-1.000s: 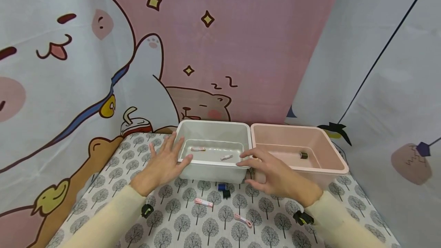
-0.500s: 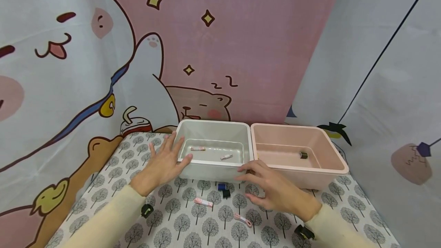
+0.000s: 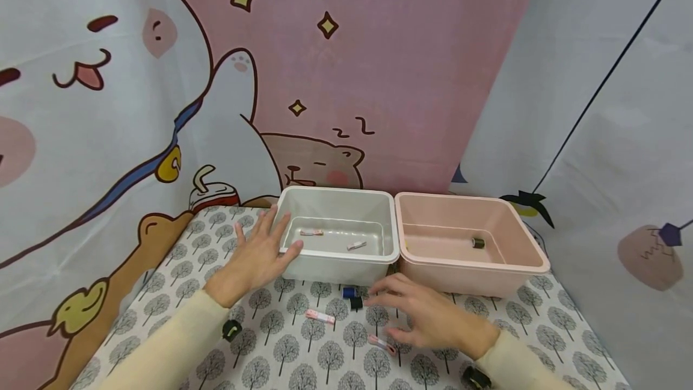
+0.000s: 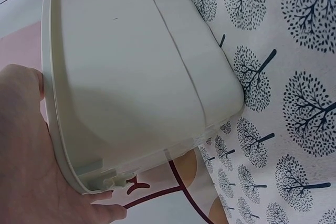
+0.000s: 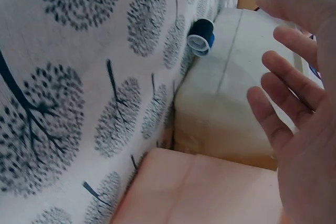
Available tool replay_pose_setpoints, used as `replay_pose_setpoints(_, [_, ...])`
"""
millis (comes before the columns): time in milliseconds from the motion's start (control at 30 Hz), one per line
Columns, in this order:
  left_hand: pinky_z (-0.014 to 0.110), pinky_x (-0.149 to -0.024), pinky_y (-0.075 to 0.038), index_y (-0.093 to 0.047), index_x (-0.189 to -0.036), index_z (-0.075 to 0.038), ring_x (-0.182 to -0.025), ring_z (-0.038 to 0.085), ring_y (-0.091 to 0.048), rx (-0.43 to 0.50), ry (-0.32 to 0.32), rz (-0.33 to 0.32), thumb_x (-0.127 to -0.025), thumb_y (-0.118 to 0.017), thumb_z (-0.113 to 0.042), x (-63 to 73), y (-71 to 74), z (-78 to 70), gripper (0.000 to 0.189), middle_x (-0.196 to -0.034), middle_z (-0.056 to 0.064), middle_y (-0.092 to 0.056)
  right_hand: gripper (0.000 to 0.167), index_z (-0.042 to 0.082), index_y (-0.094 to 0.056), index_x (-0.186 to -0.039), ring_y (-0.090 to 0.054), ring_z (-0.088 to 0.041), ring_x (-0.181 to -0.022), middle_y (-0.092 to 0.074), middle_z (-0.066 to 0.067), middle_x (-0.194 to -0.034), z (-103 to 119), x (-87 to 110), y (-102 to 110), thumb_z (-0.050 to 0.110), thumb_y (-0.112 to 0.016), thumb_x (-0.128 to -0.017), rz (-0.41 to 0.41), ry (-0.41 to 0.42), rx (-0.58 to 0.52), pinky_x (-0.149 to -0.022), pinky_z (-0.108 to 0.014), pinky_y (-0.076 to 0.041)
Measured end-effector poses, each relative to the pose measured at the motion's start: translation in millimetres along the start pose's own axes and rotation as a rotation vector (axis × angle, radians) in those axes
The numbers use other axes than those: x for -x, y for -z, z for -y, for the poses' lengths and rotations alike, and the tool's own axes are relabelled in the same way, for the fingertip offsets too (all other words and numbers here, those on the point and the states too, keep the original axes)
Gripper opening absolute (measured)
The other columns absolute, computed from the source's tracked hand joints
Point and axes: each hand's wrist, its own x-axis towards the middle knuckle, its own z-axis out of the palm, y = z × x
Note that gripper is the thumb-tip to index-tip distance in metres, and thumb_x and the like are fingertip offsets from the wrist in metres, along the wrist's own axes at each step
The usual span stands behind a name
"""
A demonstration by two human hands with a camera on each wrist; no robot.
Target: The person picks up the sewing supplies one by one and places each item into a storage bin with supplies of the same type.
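In the head view my left hand [image 3: 254, 260] rests with spread fingers on the near left corner of the white bin [image 3: 338, 268]; the left wrist view shows it against the rim. My right hand [image 3: 419, 312] is in the air with loosely bent fingers, holding nothing. Its fingertips are nearest a black thread spool [image 3: 355, 303], beside a blue thread spool [image 3: 349, 292]. On the cloth lie a small pink-and-white bundled strip [image 3: 320, 316] and a pink looped bundle [image 3: 381, 343], close below the right thumb. Two similar small bundles [image 3: 311, 233] lie inside the white bin.
A pink bin [image 3: 465, 277] stands against the right side of the white one, with a dark thread spool [image 3: 477, 243] inside. Tree-print cloth [image 3: 287, 351] covers the table. A printed curtain [image 3: 400, 77] hangs behind the bins.
My right hand has come down and toward me, from over the white bin's near right corner to beside the spools. My left hand has stayed on the rim.
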Motion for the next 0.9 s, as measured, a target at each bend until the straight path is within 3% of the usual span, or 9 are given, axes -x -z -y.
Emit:
replay_pose_setpoints(333, [0.097, -0.131, 0.003, -0.031, -0.186, -0.011, -0.180, 0.057, -0.013, 0.002, 0.000, -0.005, -0.120, -0.043, -0.067, -0.5, -0.8, 1.6, 0.087, -0.196, 0.024, -0.008, 0.066, 0.032, -0.069, -0.161, -0.063, -0.013, -0.147, -0.063, 0.008, -0.165, -3.3, 7.8, -13.0, 0.033, -0.093, -0.100, 0.199, -0.141, -0.162, -0.118, -0.044, -0.064])
replay_pose_setpoints(733, [0.096, -0.132, 0.003, -0.032, -0.185, -0.011, -0.180, 0.057, -0.015, 0.004, 0.004, -0.004, -0.119, -0.047, -0.066, -1.6, -1.0, -0.5, 0.087, -0.196, 0.024, -0.008, 0.076, 0.036, -0.067, -0.163, -0.062, -0.017, -0.155, -0.061, 0.013, -0.169, -8.9, 10.4, -24.1, 0.039, -0.096, -0.093, 0.335, -0.139, -0.214, -0.127, -0.054, -0.059])
replay_pose_setpoints(900, [0.096, -0.132, 0.002, -0.032, -0.185, -0.011, -0.180, 0.057, -0.016, -0.005, 0.005, -0.010, -0.119, -0.043, -0.068, -1.6, -1.1, 0.3, 0.088, -0.196, 0.024, -0.008, 0.078, 0.037, -0.066, -0.163, -0.061, -0.019, -0.158, -0.061, 0.014, -0.171, -8.3, 9.8, -24.2, 0.033, -0.097, -0.092, 0.367, -0.123, -0.213, -0.129, -0.056, -0.057])
